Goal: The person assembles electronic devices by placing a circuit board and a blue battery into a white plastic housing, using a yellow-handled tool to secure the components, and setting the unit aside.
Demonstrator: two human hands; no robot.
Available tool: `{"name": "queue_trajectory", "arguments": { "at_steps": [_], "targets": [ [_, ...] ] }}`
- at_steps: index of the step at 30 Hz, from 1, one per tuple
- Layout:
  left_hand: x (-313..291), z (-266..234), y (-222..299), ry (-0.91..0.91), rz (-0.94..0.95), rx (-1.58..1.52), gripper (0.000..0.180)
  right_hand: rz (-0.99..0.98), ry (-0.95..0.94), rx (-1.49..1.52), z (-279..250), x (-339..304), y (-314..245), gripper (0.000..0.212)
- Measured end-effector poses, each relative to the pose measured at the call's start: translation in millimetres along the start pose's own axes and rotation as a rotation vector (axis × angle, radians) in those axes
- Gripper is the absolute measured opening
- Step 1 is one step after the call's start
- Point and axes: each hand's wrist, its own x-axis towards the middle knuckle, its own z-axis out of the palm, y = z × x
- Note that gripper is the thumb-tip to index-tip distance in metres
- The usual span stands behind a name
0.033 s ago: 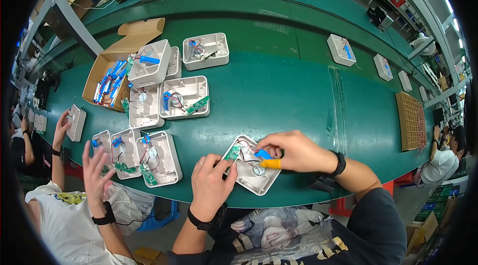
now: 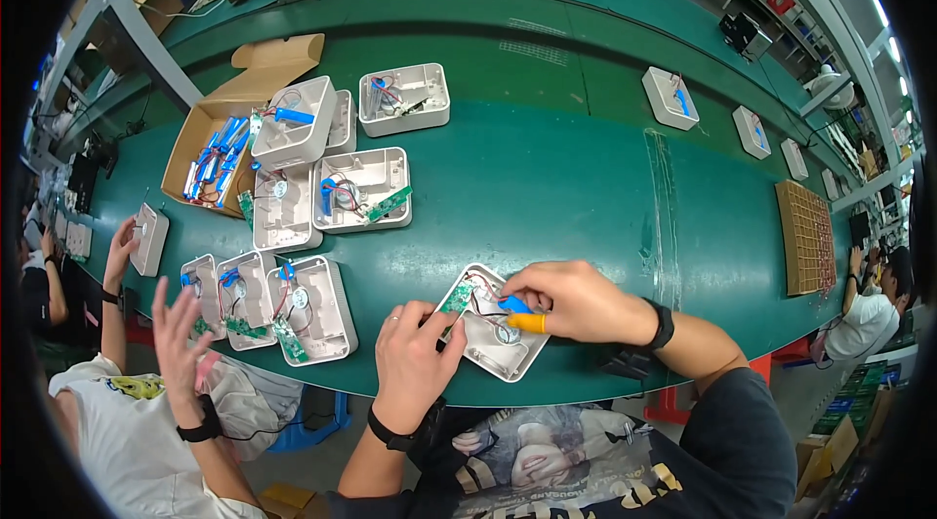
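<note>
A white plastic housing (image 2: 501, 360) lies tilted on the green bench in front of me, its open side up. My left hand (image 2: 415, 363) grips its left edge, thumb inside the rim and fingers near a green circuit board (image 2: 457, 299). My right hand (image 2: 586, 304) reaches into the housing from the right and pinches a blue wrapped battery (image 2: 514, 304). One finger wears a yellow cover (image 2: 528, 323). Red and black wires run between board and battery. Below the battery a round speaker-like part is partly covered by the right hand.
Several more housings with boards and batteries (image 2: 363, 189) stand to the left, some stacked. Behind them sits a cardboard box (image 2: 176, 163) of blue batteries. A co-worker's raised hand (image 2: 176, 348) is at left. Housings (image 2: 670, 98) line the far right beside a gridded tray (image 2: 802, 236).
My right hand has shifted very slightly over the battery, covering a little more of it. The co-worker's raised hand has moved slightly left.
</note>
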Motion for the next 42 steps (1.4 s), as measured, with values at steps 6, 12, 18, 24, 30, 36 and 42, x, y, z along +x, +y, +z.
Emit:
{"name": "queue_trajectory", "arguments": {
  "at_steps": [6,12,18,24,30,36,42],
  "targets": [
    [0,-1,-1,-0.003,0.003,-0.01,0.01,-0.216,0.138,-0.215,12,2,0,0.031],
    [-1,0,-1,0.003,-0.002,-0.014,0.01,-0.21,0.17,-0.23,20,7,5,0.031],
    [-1,-2,-3,-0.011,0.011,-0.004,0.01,-0.284,0.201,-0.51,21,10,1,0.033],
    [-3,-2,-5,-0.009,0.005,0.005,0.009,-0.257,0.134,-0.572,26,3,3,0.04],
    [-6,-3,-4,-0.006,0.005,-0.009,0.012,-0.078,0.242,-0.284,16,-21,2,0.04],
    [-7,-7,-5,-0.038,0.008,-0.022,0.02,0.022,-0.041,-0.245,4,-19,16,0.041],
    [-7,-15,-3,-0.003,0.003,-0.026,0.02,-0.094,-0.031,-0.306,8,-18,32,0.043]
  ]
}}
